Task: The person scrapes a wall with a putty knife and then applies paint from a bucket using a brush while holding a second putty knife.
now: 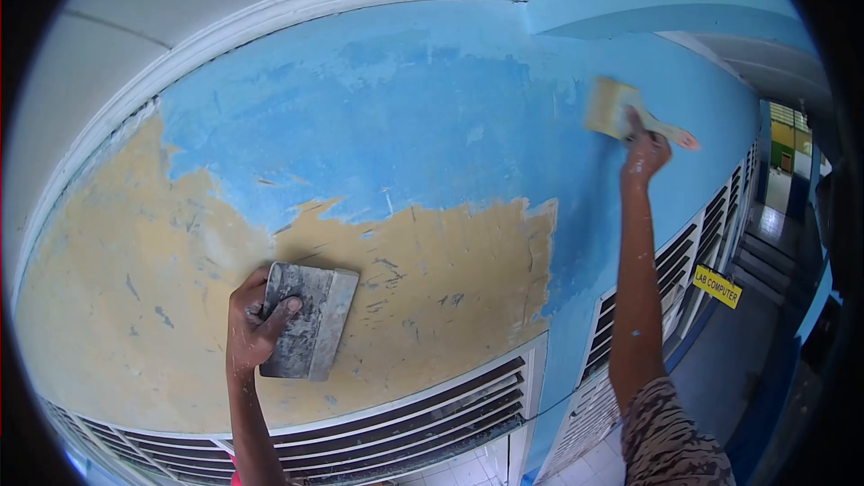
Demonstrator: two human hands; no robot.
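Left hand, eight o'clock: gripped grey plate before tan patch. Right hand, two o'clock: gripped blurred tool, perhaps a brush, past ragged edge. Blue wall lay open at twelve.

There are two bare hands, one broad scraper, one blurred handled tool and one yellow LAB COMPUTER sign.

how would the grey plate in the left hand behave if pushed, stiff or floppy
The grey plate would probably stay fairly stiff, as it looks flat and unbent. The left hand holds it up alone, so it is likely light. Its smeared surface may feel rough rather than slippery.
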